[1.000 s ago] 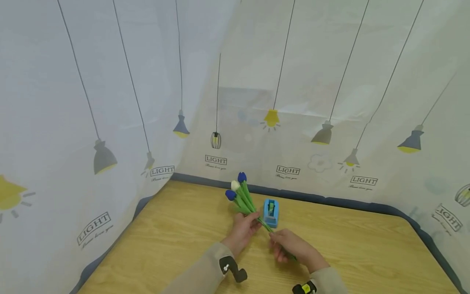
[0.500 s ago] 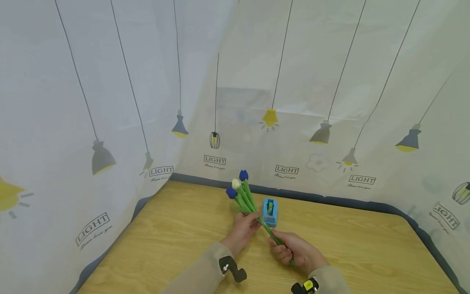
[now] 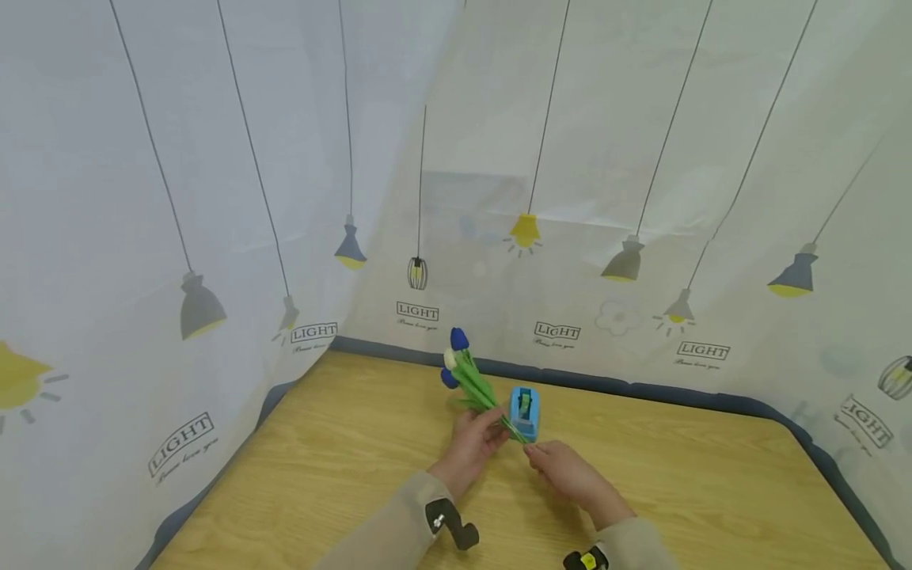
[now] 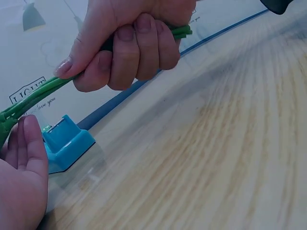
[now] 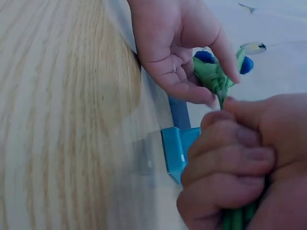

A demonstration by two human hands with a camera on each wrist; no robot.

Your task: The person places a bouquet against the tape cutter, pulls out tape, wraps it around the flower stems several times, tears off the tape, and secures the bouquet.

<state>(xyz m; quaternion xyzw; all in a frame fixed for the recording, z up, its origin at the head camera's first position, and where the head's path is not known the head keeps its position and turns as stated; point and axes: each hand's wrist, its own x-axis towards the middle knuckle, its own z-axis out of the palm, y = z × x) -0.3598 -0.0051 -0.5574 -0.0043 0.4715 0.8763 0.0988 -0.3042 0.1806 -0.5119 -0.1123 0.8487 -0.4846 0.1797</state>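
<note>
Slanting above the table [image 3: 356, 427], tulips [image 3: 476, 383] (two blue, one white) are held two-handed | right hand [image 3: 570, 479]: fingers tightly curled, lower stems [image 4: 43, 91] gripped | left hand [image 3: 469, 445]: partly curled, bunch loosely pinched near the leaves' base [image 5: 211, 74] | tape dispenser [image 3: 525, 408]: seen just beside, on the table

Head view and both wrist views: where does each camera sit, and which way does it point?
Head: worn on the head, facing forward and down over the table; left hand, right hand and both sleeves show.
Left wrist: on that wrist, facing the gripped green stems; left hand lower left, right hand above.
Right wrist: on that wrist, facing the same work; right hand lower right, left hand above.
Shared by both wrist views: green stems, blue tape dispenser.
</note>
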